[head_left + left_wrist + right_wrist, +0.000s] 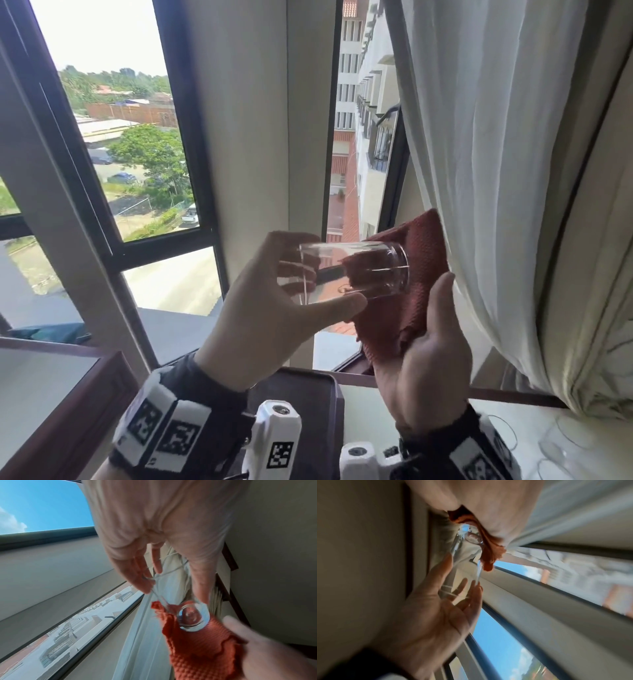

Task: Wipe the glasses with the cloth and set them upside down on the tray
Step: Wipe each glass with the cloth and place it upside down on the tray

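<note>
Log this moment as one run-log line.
left hand: grips clear drinking glass sideways, raised | right hand: holds red knitted cloth against its base | dark tray: below

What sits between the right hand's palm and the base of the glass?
The red cloth lies over the right hand, with the base of the glass, held by the left hand, against it. Clearest in the head view.
</note>
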{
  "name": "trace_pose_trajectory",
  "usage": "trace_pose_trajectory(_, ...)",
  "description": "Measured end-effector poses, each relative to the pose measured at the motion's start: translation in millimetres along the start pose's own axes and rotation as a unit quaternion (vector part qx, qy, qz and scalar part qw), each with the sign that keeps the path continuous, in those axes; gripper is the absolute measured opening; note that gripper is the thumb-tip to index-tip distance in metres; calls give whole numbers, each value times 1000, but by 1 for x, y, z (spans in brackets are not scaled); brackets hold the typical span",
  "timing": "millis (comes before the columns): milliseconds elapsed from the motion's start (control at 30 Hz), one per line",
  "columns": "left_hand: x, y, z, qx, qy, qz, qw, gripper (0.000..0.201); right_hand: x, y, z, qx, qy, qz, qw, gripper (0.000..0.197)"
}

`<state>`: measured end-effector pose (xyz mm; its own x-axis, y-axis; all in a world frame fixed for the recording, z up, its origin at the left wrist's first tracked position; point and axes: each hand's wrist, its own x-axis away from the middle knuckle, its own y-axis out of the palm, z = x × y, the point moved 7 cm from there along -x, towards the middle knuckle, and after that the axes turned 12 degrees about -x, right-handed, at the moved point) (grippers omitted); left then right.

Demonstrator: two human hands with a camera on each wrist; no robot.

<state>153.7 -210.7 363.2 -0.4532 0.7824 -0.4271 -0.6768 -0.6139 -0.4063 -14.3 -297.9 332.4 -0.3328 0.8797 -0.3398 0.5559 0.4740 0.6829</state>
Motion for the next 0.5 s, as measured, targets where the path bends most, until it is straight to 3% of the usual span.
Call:
trace_pose_trajectory(67,2,1,-5,35,7,-26,999,83,3,4,3,84,1,-52,995,62)
trace_pose_trajectory(100,4,1,-7,51,9,-36,998,80,3,11,9,59,41,-79,994,49)
trace_pose_trajectory(167,10,2,-13,74,9,-34,997,77,8,35,-1,121,-57,-171,976,50)
trace_pose_trajectory(267,20,5,-20,101,11,-9,995,70,-4,39,-14,142,-72,-226,961,49)
trace_pose_trajectory(367,28,16,-20,106,40,-11,994,71,-13,27,-31,169,-113,-182,962,48)
trace_pose_trajectory(500,28,25,-19,93,25,9,995,70,-17,-3,-17,106,31,-89,990,56)
